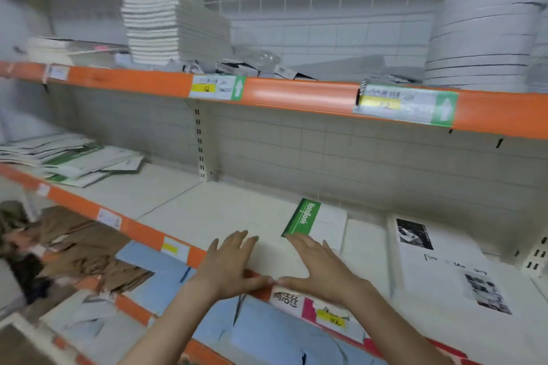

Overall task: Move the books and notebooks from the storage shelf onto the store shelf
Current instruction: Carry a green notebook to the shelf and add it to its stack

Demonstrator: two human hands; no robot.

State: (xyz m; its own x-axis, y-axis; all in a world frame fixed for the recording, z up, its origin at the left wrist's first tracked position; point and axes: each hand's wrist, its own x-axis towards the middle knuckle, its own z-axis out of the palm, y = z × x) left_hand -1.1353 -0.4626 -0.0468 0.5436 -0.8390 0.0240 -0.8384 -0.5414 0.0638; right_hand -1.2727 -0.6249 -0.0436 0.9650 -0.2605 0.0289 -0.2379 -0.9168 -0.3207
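Both my hands lie flat, fingers straight, on the front part of the white middle shelf (pixel 207 207). My left hand (pixel 228 264) and my right hand (pixel 320 267) sit side by side, thumbs nearly touching at the orange front edge, holding nothing. Just beyond my right fingertips lies a white notebook with a green spine strip reading "Notebook" (pixel 314 222). To its right lies a white book with black-and-white photos on the cover (pixel 444 270). A messy pile of green-and-white notebooks (pixel 68 157) sits at the shelf's far left.
The upper shelf with an orange edge (pixel 296 95) carries a stack of white notebooks (pixel 172 29), round white stacks (pixel 483 38) and small packets. Below, light blue sheets (pixel 267 332) and brown paper (pixel 80 249) fill the lower shelf. Price labels (pixel 329 314) hang on the edges.
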